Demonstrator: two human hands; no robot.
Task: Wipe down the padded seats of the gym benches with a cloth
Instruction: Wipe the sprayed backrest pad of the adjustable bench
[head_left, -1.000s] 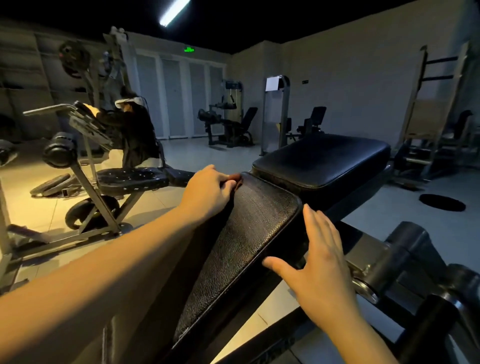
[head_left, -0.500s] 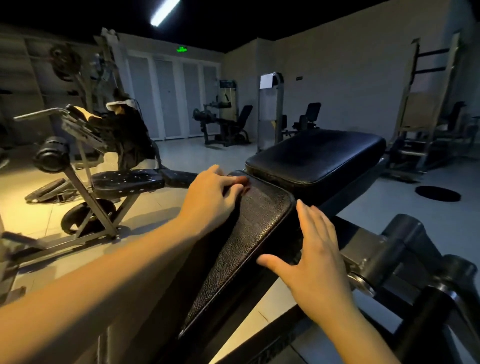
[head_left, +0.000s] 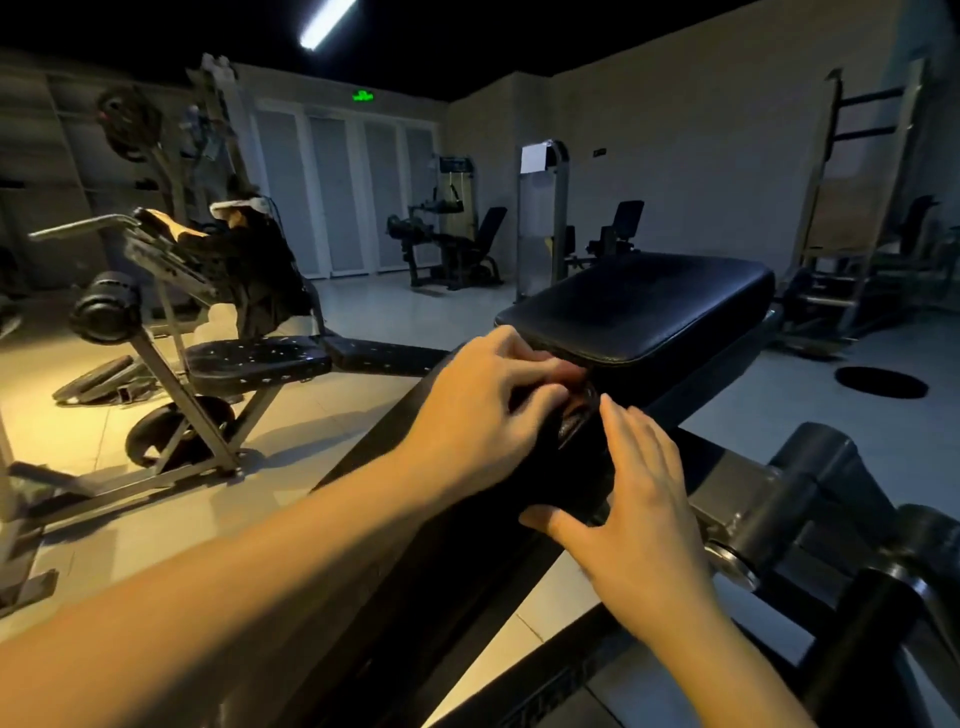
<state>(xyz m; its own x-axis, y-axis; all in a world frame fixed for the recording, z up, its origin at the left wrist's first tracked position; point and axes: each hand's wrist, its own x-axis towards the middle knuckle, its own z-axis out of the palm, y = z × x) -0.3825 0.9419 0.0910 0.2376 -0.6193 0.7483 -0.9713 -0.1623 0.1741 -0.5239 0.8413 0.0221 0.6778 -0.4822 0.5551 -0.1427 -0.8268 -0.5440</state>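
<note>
A black padded bench runs away from me. Its square seat pad lies at the far end, and the long back pad is mostly hidden under my left forearm. My left hand sits on the far end of the long pad with its fingers curled over a small reddish cloth, of which only a scrap shows. My right hand lies flat against the pad's right edge, fingers straight and thumb stretched out along the side.
The bench's steel frame with round black rollers stands close on the right. Another bench draped with dark clothing stands to the left. A dark disc lies on the floor at right. Machines line the back wall.
My left hand has slid right along the pad's far end, closer to my right hand. The grained top of the long pad is now mostly covered. My right hand barely moved.
</note>
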